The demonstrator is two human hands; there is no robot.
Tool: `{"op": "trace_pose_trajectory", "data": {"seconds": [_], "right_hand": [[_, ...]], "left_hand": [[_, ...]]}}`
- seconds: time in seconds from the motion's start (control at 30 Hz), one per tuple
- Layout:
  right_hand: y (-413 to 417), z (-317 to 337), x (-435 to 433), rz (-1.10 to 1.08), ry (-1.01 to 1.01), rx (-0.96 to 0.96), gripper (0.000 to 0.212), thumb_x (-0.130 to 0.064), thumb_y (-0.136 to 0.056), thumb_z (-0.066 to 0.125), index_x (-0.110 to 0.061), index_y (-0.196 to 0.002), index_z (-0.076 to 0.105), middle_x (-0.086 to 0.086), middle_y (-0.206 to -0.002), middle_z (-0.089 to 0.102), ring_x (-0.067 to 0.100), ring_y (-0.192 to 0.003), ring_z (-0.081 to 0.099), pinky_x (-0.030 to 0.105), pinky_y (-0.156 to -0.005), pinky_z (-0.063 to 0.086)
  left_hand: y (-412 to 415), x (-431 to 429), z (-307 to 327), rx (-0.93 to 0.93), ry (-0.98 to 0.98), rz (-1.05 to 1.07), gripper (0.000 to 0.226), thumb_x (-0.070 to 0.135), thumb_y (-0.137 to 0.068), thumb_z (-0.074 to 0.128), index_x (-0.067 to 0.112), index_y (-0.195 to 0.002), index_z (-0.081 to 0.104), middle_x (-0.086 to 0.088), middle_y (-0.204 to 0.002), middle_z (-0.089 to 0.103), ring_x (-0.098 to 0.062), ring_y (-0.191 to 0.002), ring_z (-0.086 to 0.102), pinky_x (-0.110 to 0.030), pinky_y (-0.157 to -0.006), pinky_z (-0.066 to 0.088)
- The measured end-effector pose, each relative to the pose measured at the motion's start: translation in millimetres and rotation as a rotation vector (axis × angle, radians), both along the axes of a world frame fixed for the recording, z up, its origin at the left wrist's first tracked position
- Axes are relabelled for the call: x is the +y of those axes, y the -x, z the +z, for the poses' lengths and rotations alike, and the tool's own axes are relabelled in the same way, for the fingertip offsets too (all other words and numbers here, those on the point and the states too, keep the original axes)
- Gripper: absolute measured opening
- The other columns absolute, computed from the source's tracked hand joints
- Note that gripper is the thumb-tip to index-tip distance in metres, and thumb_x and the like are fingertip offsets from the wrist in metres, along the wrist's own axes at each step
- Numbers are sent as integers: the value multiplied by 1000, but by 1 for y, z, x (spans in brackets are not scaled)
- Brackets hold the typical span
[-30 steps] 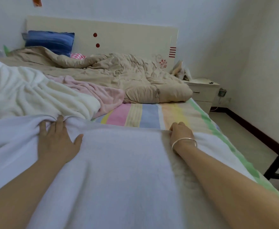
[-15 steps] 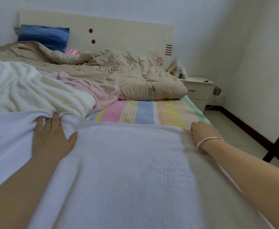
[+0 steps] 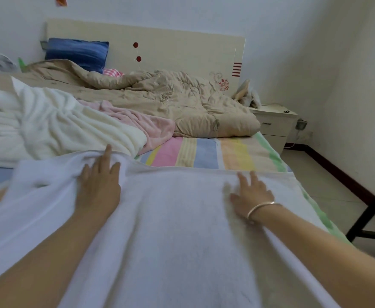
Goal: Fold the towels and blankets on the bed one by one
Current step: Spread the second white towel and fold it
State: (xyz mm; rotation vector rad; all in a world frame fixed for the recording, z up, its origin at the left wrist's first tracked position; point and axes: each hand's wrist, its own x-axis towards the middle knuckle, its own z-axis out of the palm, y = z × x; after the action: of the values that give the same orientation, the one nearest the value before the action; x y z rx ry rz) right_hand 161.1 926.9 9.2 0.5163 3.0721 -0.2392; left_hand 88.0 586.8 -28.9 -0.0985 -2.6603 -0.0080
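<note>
Under both palms lies the white towel (image 3: 171, 230), spread across the striped sheet (image 3: 204, 152). Left hand (image 3: 97, 185) rests flat, fingers splayed, gripping nothing; right hand (image 3: 252, 194), bracelet (image 3: 259, 208) on its wrist, presses open too. Beyond the left fingertips sit a cream blanket (image 3: 59, 127) and pink blanket (image 3: 146, 125).

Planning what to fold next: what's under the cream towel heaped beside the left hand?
A pink blanket pokes out from under the cream towel, lying on the striped sheet. How far it reaches underneath is hidden.
</note>
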Motion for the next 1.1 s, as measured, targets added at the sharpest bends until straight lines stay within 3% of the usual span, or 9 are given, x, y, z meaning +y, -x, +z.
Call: {"op": "trace_pose_trajectory", "data": {"seconds": [0.13,0.23,0.33,0.43,0.53,0.63,0.87,0.97,1.1], "right_hand": [[-59,-5,-123,338,32,-40,63,-58,-98,20,-29,-153,11,2,-162,-4,29,-148,-6,57,-116,-2],[-89,1,-203,468,82,-55,66,-60,-97,16,-27,-154,10,3,-162,-4,27,-148,-11,57,-115,-10],[-111,-2,-263,529,73,-118,72,-61,-97,14,-19,-155,5,7,-162,-7,28,-147,-14,59,-113,-12],[-128,-14,-299,555,-39,-122,77,-61,-96,13,-13,-154,2,12,-161,-8,31,-147,-14,59,-113,-13],[-133,-17,-303,516,-32,-96,75,-62,-95,15,-18,-155,1,8,-161,-9,28,-148,-14,54,-116,-12],[-144,-9,-308,446,-19,-89,70,-59,-97,17,-21,-155,3,7,-162,-7,27,-148,-10,51,-117,-10],[-198,10,-394,468,60,-36,65,-56,-99,18,-26,-155,3,3,-162,-6,23,-149,-9,45,-119,-7],[-212,14,-461,508,99,8,64,-56,-99,21,-27,-154,6,2,-162,-4,23,-149,-8,46,-119,-6],[-227,19,-567,583,125,108,66,-56,-95,24,-24,-152,21,5,-161,10,25,-149,3,45,-119,1]], "left_hand": [[-76,-9,11,-243,-326,-73,53,29,-98,45,16,-148,36,-5,-160,23,-25,-142,30,-44,-117,22],[-134,-50,6,-409,-102,-120,74,64,-92,8,28,-156,8,7,-163,5,-8,-149,3,-32,-121,1],[-163,-112,8,-326,40,-141,101,74,-71,-21,29,-155,15,12,-160,7,-4,-148,5,-31,-120,-1],[-171,-171,13,-336,149,-100,85,65,-94,-3,22,-137,56,5,-145,48,-12,-134,44,-40,-112,16],[-175,-205,19,-354,154,-105,82,65,-91,-6,27,-148,39,7,-155,32,-9,-143,30,-44,-117,8],[-181,-218,29,-318,-21,-84,89,65,-77,-12,31,-154,18,5,-161,16,-10,-148,16,-36,-121,3],[-218,-286,56,-76,-328,-270,48,29,-92,29,14,-127,59,-3,-126,62,-26,-115,58,-40,-98,44],[-229,-349,72,-70,-346,-214,36,6,-94,41,14,-124,58,-2,-125,60,-26,-113,56,-38,-91,44],[-245,-452,82,-75,-298,-139,37,-1,-90,48,14,-121,60,-3,-127,59,-27,-114,53,-37,-92,41]]}}
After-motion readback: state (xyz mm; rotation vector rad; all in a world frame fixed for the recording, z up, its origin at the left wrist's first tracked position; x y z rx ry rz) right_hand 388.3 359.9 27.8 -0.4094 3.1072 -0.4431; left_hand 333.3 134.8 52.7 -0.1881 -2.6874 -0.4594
